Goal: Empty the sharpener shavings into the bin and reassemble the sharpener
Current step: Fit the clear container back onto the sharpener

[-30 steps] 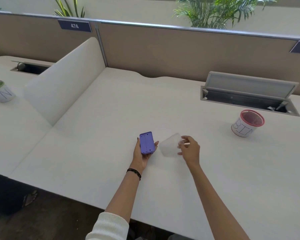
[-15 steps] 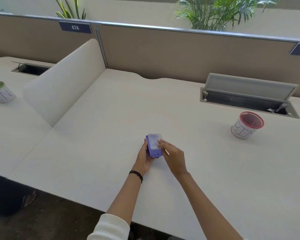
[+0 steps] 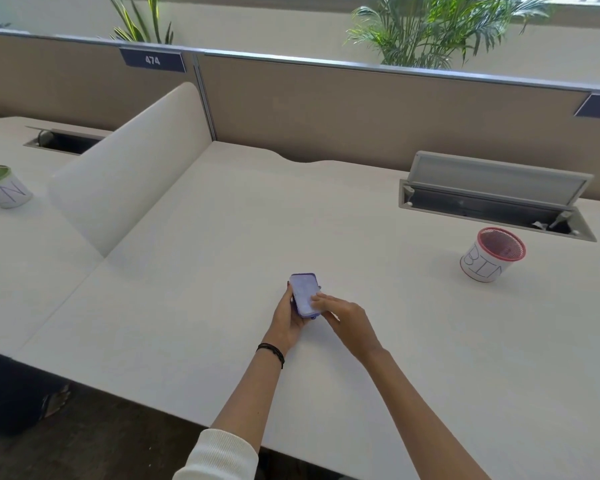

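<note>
Purple rectangular plastic sharpener [image 3: 305,295] with its translucent clear cover on top sits in the left hand [image 3: 286,322], held just above the white counter [image 3: 194,306] near the front-centre. Left hand is cupped under and around the purple body, fingers wrapped on its left edge, so it is grasping the sharpener. Right hand [image 3: 347,322] is flat-ish, fingertips [image 3: 317,299] pressing on the near right part of the clear cover (contact visible, but can't tell if the cover is fully seated). The right hand is not clenched round anything, only touching with the fingertips. Black band [image 3: 271,353] on the left wrist, white knit sleeve [image 3: 219,457] at the bottom edge. White cylindrical bin with red mesh rim and "BIN" written on it [image 3: 489,259] stands upright on the counter, well apart to the right of the hands, just in front of the open grey cable tray [image 3: 492,195]. Contents of the bin are not readable from here. A second white cup with a green rim [image 3: 4,187] sits on the neighbouring counter at far left, beyond the white curved divider [image 3: 132,161].
</note>
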